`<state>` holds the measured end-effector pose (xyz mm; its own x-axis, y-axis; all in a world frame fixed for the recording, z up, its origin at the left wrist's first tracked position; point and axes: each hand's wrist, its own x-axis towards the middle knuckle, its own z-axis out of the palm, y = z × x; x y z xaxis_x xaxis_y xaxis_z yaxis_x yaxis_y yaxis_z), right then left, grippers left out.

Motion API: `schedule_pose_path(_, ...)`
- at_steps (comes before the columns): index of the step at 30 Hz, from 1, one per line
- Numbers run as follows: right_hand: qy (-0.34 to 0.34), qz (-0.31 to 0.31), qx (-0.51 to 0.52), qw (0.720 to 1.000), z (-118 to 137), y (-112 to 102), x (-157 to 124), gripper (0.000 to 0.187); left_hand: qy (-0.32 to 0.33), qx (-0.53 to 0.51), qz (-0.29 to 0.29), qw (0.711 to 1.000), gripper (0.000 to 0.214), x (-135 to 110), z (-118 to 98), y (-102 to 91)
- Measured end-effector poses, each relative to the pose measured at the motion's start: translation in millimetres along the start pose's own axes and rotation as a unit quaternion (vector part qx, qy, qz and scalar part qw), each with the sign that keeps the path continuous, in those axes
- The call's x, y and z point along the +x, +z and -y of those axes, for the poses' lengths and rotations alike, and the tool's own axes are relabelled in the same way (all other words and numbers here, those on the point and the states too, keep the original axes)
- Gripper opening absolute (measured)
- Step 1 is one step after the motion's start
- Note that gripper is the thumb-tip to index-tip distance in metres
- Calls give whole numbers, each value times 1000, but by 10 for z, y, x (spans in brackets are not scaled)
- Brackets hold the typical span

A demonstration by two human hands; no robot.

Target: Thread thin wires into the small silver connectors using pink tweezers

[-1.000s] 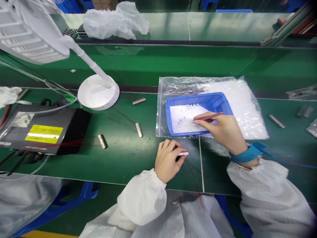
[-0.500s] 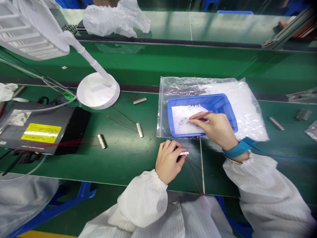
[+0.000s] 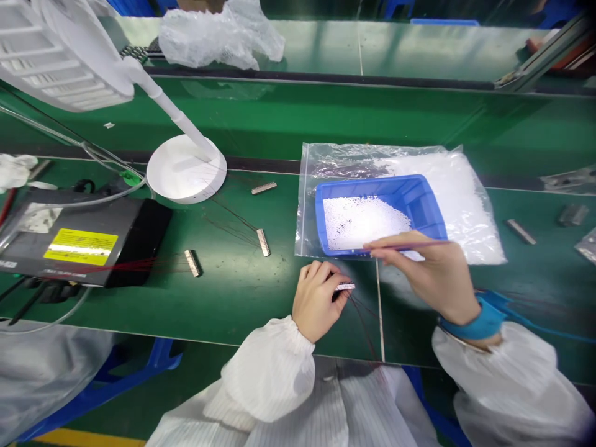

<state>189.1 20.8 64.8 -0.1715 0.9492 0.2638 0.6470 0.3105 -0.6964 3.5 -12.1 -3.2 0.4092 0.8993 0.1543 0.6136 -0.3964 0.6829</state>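
Observation:
My left hand [image 3: 316,298] rests on the green bench, fingers pinched round a small silvery connector block [image 3: 345,287] with thin red wires [image 3: 363,320] trailing towards me. My right hand [image 3: 431,267] is closed on pink tweezers [image 3: 410,246] held level just in front of the near rim of a blue tray [image 3: 421,198]. White beads [image 3: 363,218] cover the tray floor. The tray sits on a clear zip bag [image 3: 460,186] filled with more white beads. A blue wrist strap [image 3: 477,316] circles my right wrist.
A white lamp base [image 3: 186,169] and its arm stand at left, with a black box bearing a yellow label [image 3: 81,245]. Other wired connector blocks [image 3: 263,242] [image 3: 192,262] [image 3: 264,187] lie on the bench. Small metal parts [image 3: 520,231] lie at right. Crumpled plastic [image 3: 218,31] sits at the back.
My right hand has drawn the tweezers out of the blue tray, back towards me and slightly right. My left hand has kept still on the connector block.

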Motion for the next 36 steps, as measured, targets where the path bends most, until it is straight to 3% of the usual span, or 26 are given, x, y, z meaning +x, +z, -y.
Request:
schedule_pose_path(5,-13,56,2,998,31,17,-285,10,-1,4,6,1000,8,5,-1,-3)
schedule_pose_path(11,6,70,-16,997,-72,145,-429,14,-2,7,4,1000,8,6,5,2)
schedule_pose_path(36,17,72,-22,997,-65,211,-482,14,-6,2,15,1000,7,6,9,-1)
